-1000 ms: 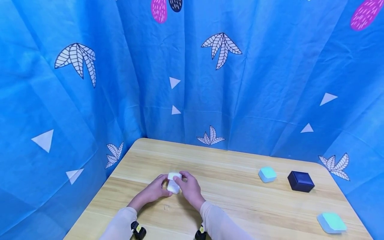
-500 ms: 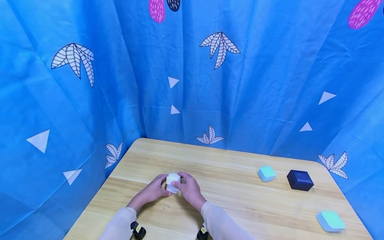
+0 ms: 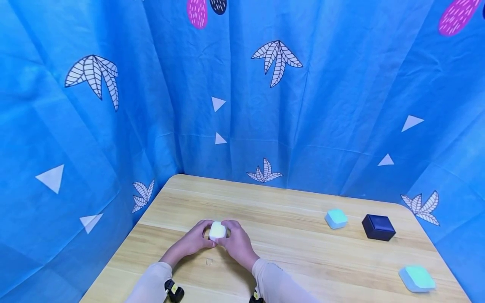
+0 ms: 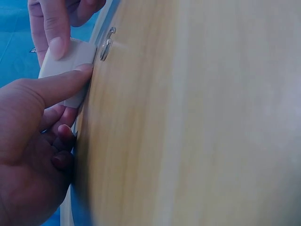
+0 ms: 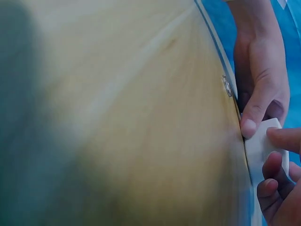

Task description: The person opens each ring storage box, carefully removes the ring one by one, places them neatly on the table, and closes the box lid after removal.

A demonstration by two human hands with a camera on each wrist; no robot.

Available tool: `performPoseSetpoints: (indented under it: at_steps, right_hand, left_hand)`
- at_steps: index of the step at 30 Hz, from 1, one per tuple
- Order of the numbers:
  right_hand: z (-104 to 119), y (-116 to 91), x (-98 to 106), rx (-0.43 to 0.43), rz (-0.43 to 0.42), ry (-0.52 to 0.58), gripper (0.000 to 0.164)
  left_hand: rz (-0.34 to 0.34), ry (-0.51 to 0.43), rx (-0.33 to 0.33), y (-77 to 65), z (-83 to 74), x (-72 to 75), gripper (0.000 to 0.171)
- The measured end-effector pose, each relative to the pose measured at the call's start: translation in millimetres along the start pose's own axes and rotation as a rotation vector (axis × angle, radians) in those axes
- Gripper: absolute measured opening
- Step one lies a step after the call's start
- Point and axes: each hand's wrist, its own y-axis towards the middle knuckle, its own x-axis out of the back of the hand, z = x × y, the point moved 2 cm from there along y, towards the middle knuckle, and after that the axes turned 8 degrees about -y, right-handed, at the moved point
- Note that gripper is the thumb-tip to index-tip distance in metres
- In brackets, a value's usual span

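Note:
A small white ring box (image 3: pixel 217 231) sits on the wooden table with its lid down. My left hand (image 3: pixel 195 239) holds it from the left, thumb along the near side and fingers at the far side. From the right, my right hand (image 3: pixel 238 243) grips the same box, its thumb at the near side too. In the left wrist view the white box (image 4: pixel 75 59) shows between both hands' fingers. A thin silvery ring (image 3: pixel 209 261) lies on the table just in front of the hands; its loop and raised part show as a ring (image 4: pixel 106 49) seen edge-on.
Toward the right of the table (image 3: pixel 288 252) stand a mint-green box (image 3: pixel 336 219) and a dark navy box (image 3: pixel 379 227). Another mint-green box (image 3: pixel 417 278) is nearer the right front. A blue patterned curtain (image 3: pixel 235 105) hangs behind and at the sides.
The white box's raised lid has come down onto its base under my right hand, and the right thumb has moved to the near side. My left hand has kept its hold; the ring has not moved.

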Motion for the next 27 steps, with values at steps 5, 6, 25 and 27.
performPoseSetpoints:
  at_steps: [5, 6, 25, 27]
  right_hand:
    - [0.2, -1.7, -1.0, -0.003, -0.014, -0.030, 0.053]
    - [0.4, -1.9, -1.2, -0.002, -0.016, -0.038, 0.053]
    - [5.8, -2.5, -5.4, 0.072, -0.074, -0.183, 0.051]
    - [6.0, -2.6, -5.5, 0.074, -0.073, -0.186, 0.051]
  left_hand:
    - [0.009, -0.008, 0.005, -0.2, -0.4, -0.4, 0.067]
    - [0.012, -0.011, 0.005, -0.4, -1.0, -0.2, 0.067]
    - [0.027, -0.003, 0.020, -2.9, -4.3, 6.0, 0.070]
    - [0.027, -0.004, 0.024, -2.9, -4.5, 6.1, 0.070]
